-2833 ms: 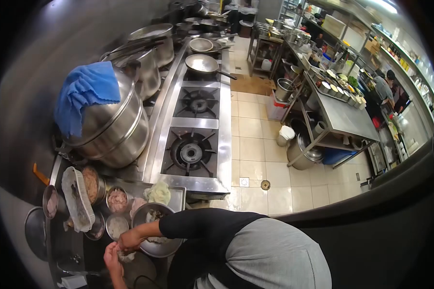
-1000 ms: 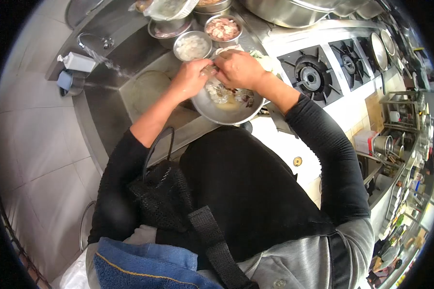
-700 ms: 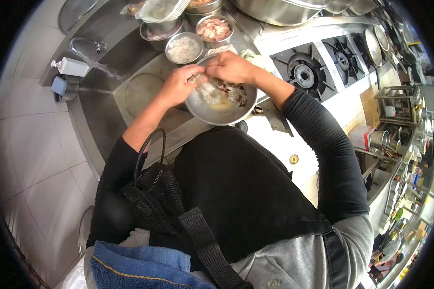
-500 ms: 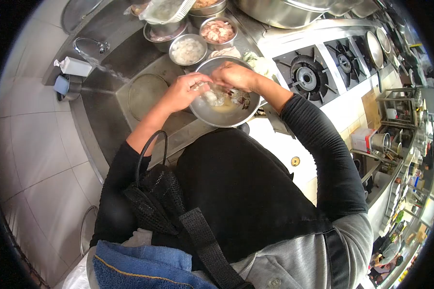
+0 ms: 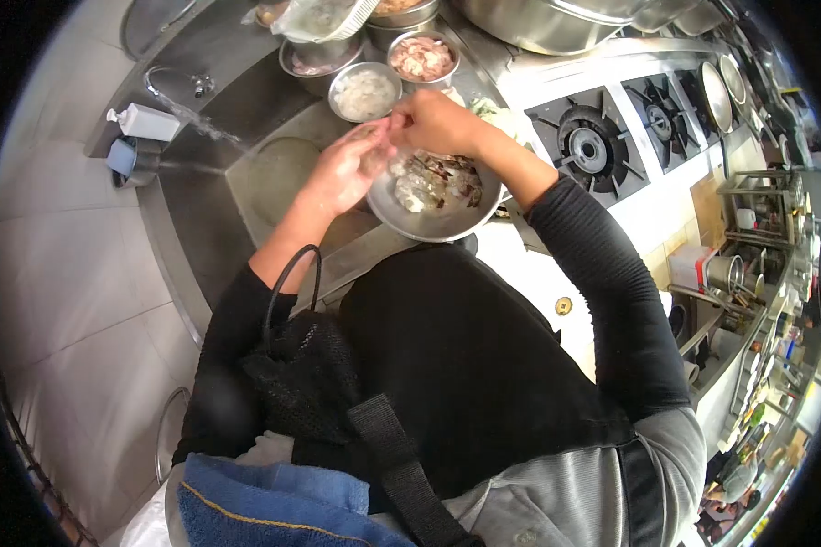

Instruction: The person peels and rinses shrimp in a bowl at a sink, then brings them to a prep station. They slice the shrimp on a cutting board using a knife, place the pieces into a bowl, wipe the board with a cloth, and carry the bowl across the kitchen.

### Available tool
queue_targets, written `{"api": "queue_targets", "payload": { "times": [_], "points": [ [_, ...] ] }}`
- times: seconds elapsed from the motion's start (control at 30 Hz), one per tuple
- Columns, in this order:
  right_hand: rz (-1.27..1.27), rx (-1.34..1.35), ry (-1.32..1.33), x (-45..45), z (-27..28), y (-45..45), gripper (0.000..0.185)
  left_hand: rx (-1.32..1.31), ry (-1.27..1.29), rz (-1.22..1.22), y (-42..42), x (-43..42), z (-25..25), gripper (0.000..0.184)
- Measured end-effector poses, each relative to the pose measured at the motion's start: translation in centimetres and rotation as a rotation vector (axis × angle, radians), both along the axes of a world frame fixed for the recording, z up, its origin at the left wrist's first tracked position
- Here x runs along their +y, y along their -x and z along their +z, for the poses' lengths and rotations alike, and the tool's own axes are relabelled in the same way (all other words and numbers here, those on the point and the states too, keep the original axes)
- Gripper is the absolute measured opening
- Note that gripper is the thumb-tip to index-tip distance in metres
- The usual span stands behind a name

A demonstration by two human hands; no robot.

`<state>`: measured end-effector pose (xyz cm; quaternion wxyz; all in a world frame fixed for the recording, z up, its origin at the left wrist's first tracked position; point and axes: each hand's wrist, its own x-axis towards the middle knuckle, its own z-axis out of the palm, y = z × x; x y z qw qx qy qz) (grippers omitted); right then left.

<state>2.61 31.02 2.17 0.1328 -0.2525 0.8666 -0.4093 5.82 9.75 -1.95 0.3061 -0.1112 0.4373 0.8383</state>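
Note:
Over the near side of a steel bowl [image 5: 479, 219] my two hands meet at the fingertips. Several shrimp [image 5: 433, 182] with dark tails lie in the bowl, greyish and wet. My left hand [image 5: 347, 166] comes in from the left, its fingers drawn together against the other hand. The fingers of my right hand [image 5: 436, 126] are curled in and pinched. Whatever sits between the fingertips is hidden by the hands. Just beyond them stands a smaller steel bowl of pale, whitish pieces [image 5: 365, 95].
Water runs from a faucet [image 5: 201, 86] into the steel sink [image 5: 192, 196] at left. Containers of pinkish raw meat [image 5: 421, 58] stand at the back. Gas burners [image 5: 586, 144] are on the right, with a large pot [image 5: 538, 23] behind. A white dispenser bottle [image 5: 146, 122] sits on the ledge.
Both hands have risen away from the bowl's middle, the right one most clearly. More of the shrimp in the bowl shows now.

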Motion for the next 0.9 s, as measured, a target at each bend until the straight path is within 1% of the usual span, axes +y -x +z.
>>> {"api": "queue_targets", "payload": {
  "times": [0.03, 0.07, 0.13, 0.17, 0.2, 0.23, 0.27, 0.3, 0.37, 0.47, 0.5, 0.53, 0.57, 0.6, 0.63, 0.67, 0.7, 0.73, 0.77, 0.8, 0.83, 0.9],
  "points": [
    [-0.034, 0.045, 0.056, 0.3, -0.5, 0.2, 0.021, -0.019, -0.024, 0.040, 0.5, -0.2, -0.7, 0.024],
    [-0.035, 0.045, 0.047, 1.0, -0.9, 0.3, 0.021, -0.019, -0.032, 0.039, 0.7, -0.6, -1.3, 0.024],
    [0.134, 0.142, -0.471, 3.0, -1.5, 0.3, 0.015, -0.022, -0.019, 0.079, 1.1, -1.9, -2.2, 0.021],
    [0.234, 0.120, -0.682, 3.7, -3.7, -0.2, 0.017, -0.041, -0.077, 0.066, 1.2, -2.7, -3.1, 0.023],
    [0.335, 0.099, -0.890, 3.7, -4.1, -1.1, 0.020, -0.040, -0.078, 0.069, 1.2, -2.9, -3.5, 0.023],
    [0.258, 0.067, -0.894, 3.8, -4.7, -2.8, 0.022, -0.048, -0.095, 0.056, 1.2, -3.2, -3.8, 0.024],
    [0.181, 0.035, -0.896, 3.3, -3.9, -4.9, 0.023, -0.058, -0.112, 0.041, 1.2, -3.4, -3.9, 0.025],
    [0.183, 0.038, -0.897, 2.9, -5.0, -5.2, 0.023, -0.056, -0.113, 0.044, 0.8, -3.0, -2.9, 0.025],
    [0.090, 0.061, -0.865, 2.0, -8.5, -5.5, 0.022, -0.139, -0.093, 0.074, 0.2, -1.8, -0.7, 0.022],
    [0.154, -0.002, -0.870, 2.2, -7.7, -5.1, 0.020, -0.102, -0.110, 0.085, 0.1, -0.8, 0.4, 0.021],
    [0.152, 0.004, -0.869, 2.6, -7.4, -4.6, 0.020, -0.069, -0.062, 0.078, 0.2, -0.9, 0.2, 0.019],
    [0.208, 0.040, -0.832, 3.2, -7.2, -4.3, 0.019, -0.065, -0.063, 0.080, 0.3, -1.0, 0.2, 0.019],
    [0.267, 0.072, -0.795, 3.7, -7.1, -4.0, 0.019, -0.044, -0.054, 0.031, 0.2, -1.0, 0.4, 0.018],
    [0.271, 0.075, -0.797, 4.0, -7.2, -3.1, 0.019, -0.022, -0.047, -0.016, 0.1, -1.0, 0.6, 0.019],
    [0.306, -0.268, -0.746, 4.3, -7.2, -1.8, 0.024, -0.019, -0.049, -0.011, 0.2, -0.7, 0.7, 0.019],
    [0.334, -0.610, -0.679, 4.4, -7.0, -1.2, 0.035, -0.031, 0.030, -0.033, 0.1, -0.2, 0.7, 0.019],
    [0.298, -0.684, -0.557, 4.4, -7.0, -1.6, 0.041, -0.045, 0.110, -0.056, 0.1, 0.1, 0.7, 0.019],
    [0.297, -0.683, -0.558, 4.2, -7.1, -1.7, 0.041, -0.044, 0.109, -0.057, 0.0, 0.3, 0.6, 0.019],
    [0.217, -0.690, -0.619, 2.8, -4.5, -2.5, 0.040, -0.025, 0.155, -0.062, 0.0, 0.5, 0.4, 0.020],
    [0.134, -0.697, -0.681, 2.2, -3.1, -3.0, 0.041, -0.005, 0.200, -0.069, 0.0, 0.8, 0.5, 0.021],
    [0.130, -0.574, -0.650, 2.4, -4.4, -3.3, 0.046, -0.023, 0.215, -0.056, 0.1, 1.0, 0.6, 0.020],
    [0.165, -0.540, -0.652, 2.9, -6.7, -2.9, 0.045, 0.006, 0.216, -0.055, 0.5, 0.5, 0.0, 0.021]
  ]
}}
